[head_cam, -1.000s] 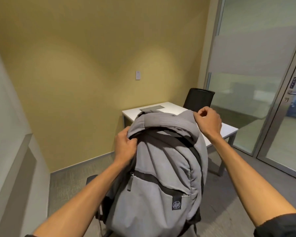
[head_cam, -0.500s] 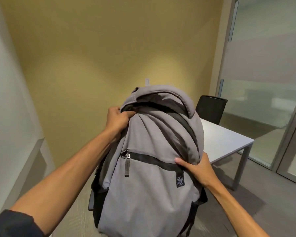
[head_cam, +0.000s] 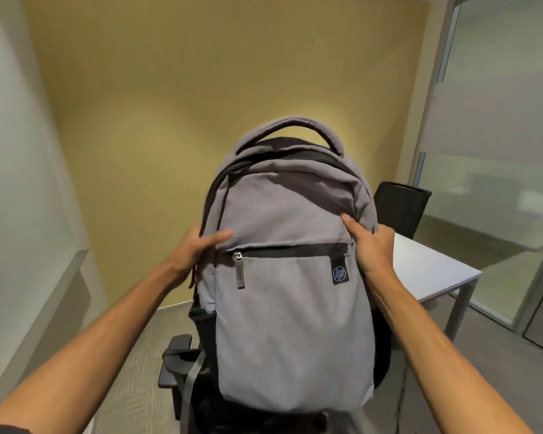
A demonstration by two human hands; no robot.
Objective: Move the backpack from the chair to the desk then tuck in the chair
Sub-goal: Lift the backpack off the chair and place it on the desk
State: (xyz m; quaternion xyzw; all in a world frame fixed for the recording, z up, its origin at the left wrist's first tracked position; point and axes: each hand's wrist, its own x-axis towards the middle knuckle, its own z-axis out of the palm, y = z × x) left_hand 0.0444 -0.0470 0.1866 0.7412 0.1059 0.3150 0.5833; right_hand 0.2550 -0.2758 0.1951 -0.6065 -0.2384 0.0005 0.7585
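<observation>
You hold the backpack [head_cam: 282, 308] upright between both hands, long axis vertical, handle up, front pocket facing you; it stands over the chair [head_cam: 176, 361], though whether its base clears the seat cannot be told; your left hand [head_cam: 195, 249] clasps its left flank, thumb across the front; your right hand [head_cam: 370, 249] clasps the right flank likewise; the desk [head_cam: 427, 270] lies rightward and beyond, nearer your right hand.

The round "hp" logo stands in pale lines on a small black tag [head_cam: 340, 273] sewn to the grey backpack [head_cam: 292, 324]
</observation>
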